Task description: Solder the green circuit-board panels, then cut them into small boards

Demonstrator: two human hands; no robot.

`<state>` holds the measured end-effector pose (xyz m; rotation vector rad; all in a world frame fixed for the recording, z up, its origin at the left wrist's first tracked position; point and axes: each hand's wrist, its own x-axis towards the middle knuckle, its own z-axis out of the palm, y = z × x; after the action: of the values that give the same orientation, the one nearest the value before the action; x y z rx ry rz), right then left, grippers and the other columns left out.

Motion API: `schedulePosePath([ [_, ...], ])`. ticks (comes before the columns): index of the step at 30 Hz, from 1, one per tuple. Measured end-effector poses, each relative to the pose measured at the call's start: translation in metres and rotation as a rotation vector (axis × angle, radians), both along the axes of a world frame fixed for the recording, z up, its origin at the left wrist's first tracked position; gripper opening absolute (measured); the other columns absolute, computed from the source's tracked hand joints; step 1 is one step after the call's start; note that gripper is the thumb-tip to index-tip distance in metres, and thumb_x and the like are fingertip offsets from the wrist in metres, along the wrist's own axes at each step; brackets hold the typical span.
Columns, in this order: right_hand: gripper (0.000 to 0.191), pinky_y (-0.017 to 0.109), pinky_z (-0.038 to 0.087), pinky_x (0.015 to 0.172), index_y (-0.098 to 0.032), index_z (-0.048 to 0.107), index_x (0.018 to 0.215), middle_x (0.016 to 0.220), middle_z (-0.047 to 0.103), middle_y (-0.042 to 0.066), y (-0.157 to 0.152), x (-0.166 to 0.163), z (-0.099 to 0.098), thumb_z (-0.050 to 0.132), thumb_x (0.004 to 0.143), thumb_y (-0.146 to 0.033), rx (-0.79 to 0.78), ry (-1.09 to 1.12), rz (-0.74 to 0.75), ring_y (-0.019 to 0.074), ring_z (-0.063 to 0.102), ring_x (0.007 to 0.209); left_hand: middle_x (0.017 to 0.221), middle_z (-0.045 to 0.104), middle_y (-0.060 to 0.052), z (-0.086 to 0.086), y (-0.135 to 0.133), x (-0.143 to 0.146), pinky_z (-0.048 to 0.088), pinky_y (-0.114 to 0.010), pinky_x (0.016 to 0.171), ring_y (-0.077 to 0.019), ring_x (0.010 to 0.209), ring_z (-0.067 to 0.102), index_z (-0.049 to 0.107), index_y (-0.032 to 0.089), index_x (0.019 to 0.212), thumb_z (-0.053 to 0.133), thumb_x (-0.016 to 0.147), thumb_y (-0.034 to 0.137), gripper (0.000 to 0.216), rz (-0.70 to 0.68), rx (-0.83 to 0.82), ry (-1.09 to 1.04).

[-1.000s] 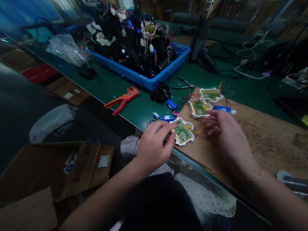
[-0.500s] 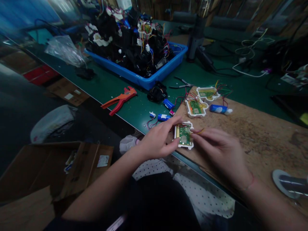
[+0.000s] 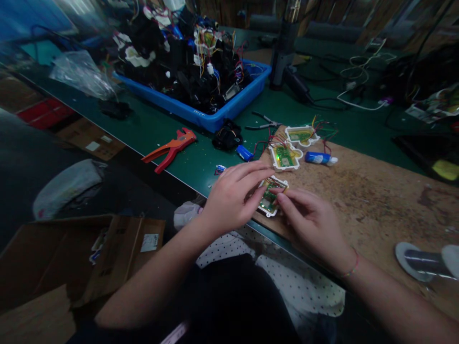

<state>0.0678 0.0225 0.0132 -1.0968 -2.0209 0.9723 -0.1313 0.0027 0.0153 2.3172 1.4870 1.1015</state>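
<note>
A green circuit board in a white plastic housing lies at the near edge of the brown work board, tilted slightly. My left hand grips this housing from the left, thumb near its lower side and fingers across the top. Over the right side of the same circuit board, my right hand is closed in a pinch on a thin wire, mostly hidden by the fingertips. Just beyond sit two similar housed boards, a nearer one with a lit spot and a farther one, both wired.
Blue batteries, one left and one right, lie around the housings. Orange-red wire strippers, pliers and a blue tray heaped with wired parts are on the green bench. A solder spool stands right.
The circuit board has turned a little under my hands. My right fingers have moved left over it with the wire, and my left fingers have closed farther over its top.
</note>
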Motion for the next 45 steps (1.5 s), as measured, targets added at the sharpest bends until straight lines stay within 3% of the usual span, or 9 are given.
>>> schedulePosePath([
  [3,0.017,0.026,0.048,0.074,-0.022,0.074,0.094,0.088,0.071,0.001,0.002,-0.001,-0.001,0.059,0.090,-0.030,-0.001,0.020,0.019,0.0134,0.064,0.082,0.112,0.068,-0.005,0.005,-0.017,0.020,0.047,-0.035,0.098,-0.0174,0.108,0.060,0.062,0.019,0.111,0.055,0.092,0.020,0.020,0.102,-0.072,-0.112],
  [8,0.015,0.026,0.047,0.068,-0.022,0.076,0.088,0.078,0.069,0.000,0.003,0.001,-0.002,0.061,0.087,-0.025,0.012,0.029,0.034,0.0132,0.064,0.074,0.108,0.068,-0.004,0.014,-0.025,0.042,0.044,-0.039,0.093,-0.0215,0.104,0.059,0.063,0.020,0.104,0.059,0.091,0.032,0.019,0.192,-0.160,-0.056],
  [14,0.015,0.025,0.046,0.062,-0.023,0.077,0.088,0.073,0.069,0.000,0.000,0.001,-0.001,0.062,0.086,-0.024,0.007,0.016,0.043,0.0116,0.062,0.067,0.096,0.070,0.000,0.016,-0.019,0.042,0.044,-0.037,0.087,-0.0194,0.095,0.062,0.066,0.022,0.089,0.060,0.089,0.024,0.006,0.240,-0.181,-0.091],
  [19,0.018,0.024,0.051,0.060,-0.024,0.077,0.093,0.081,0.075,0.002,0.000,0.000,-0.001,0.070,0.080,-0.036,-0.226,0.141,-0.084,0.0124,0.066,0.067,0.098,0.072,-0.001,0.012,-0.015,0.033,0.049,-0.034,0.091,-0.0172,0.098,0.064,0.070,0.021,0.092,0.059,0.090,0.020,0.011,0.178,-0.240,-0.292],
  [24,0.024,0.024,0.056,0.060,-0.022,0.075,0.096,0.082,0.076,0.003,0.002,0.002,0.000,0.075,0.075,-0.033,-0.425,0.249,-0.057,0.0128,0.068,0.066,0.098,0.073,-0.002,0.005,-0.013,0.026,0.051,-0.034,0.090,-0.0164,0.096,0.067,0.072,0.021,0.092,0.060,0.091,0.023,0.012,0.153,-0.341,-0.431],
  [33,0.014,0.021,0.049,0.055,-0.018,0.067,0.083,0.070,0.067,0.001,-0.001,0.002,0.001,0.067,0.081,-0.031,-0.380,0.170,-0.041,0.0098,0.060,0.061,0.099,0.074,-0.002,0.006,-0.016,0.030,0.053,-0.034,0.090,-0.0161,0.096,0.067,0.071,0.021,0.093,0.059,0.092,0.022,0.013,0.117,-0.302,-0.355],
  [45,0.020,0.022,0.046,0.053,-0.017,0.069,0.085,0.071,0.067,0.002,0.001,0.000,0.002,0.066,0.081,-0.037,-0.414,0.199,-0.067,0.0105,0.059,0.061,0.105,0.073,-0.003,0.004,-0.019,0.027,0.052,-0.035,0.094,-0.0162,0.101,0.066,0.070,0.021,0.102,0.059,0.090,0.020,0.016,0.104,-0.227,-0.263],
])
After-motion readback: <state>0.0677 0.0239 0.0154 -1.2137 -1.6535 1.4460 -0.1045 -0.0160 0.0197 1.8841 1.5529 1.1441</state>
